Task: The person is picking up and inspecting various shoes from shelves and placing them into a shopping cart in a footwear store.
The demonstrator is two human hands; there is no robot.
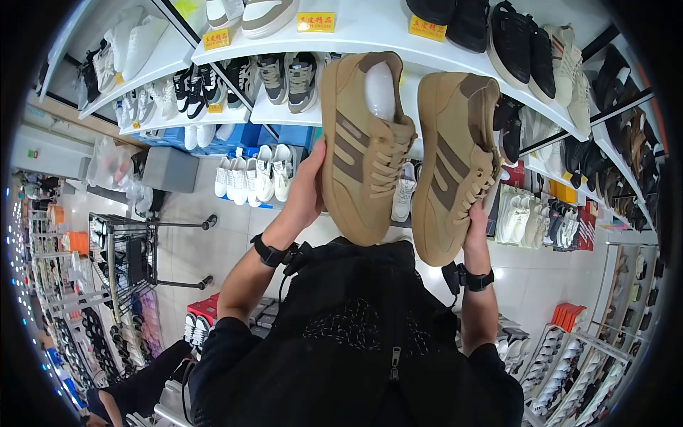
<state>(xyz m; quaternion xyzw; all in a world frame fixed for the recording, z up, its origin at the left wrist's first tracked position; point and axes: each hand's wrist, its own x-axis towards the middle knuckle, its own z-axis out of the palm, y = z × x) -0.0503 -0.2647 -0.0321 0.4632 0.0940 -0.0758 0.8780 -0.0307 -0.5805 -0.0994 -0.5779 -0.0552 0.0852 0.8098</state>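
My left hand (308,186) is closed on a tan sneaker (356,153) with brown side stripes and a gum-coloured sole. White stuffing shows in that shoe's opening, and its toe points down toward me. A matching tan sneaker (448,171) is gripped by my right hand (478,226), which is partly hidden behind the shoe's laced side. Both shoes are held up side by side, a little apart, in front of the shelves. Most of my fingers are out of sight behind the shoes.
A white shelf (370,32) with shoes and yellow tags spans the top. Below it, white sneakers (256,174) stand in a row. A grey box (169,169) and a black wire rack (122,249) are at left. Another person (142,384) is at lower left.
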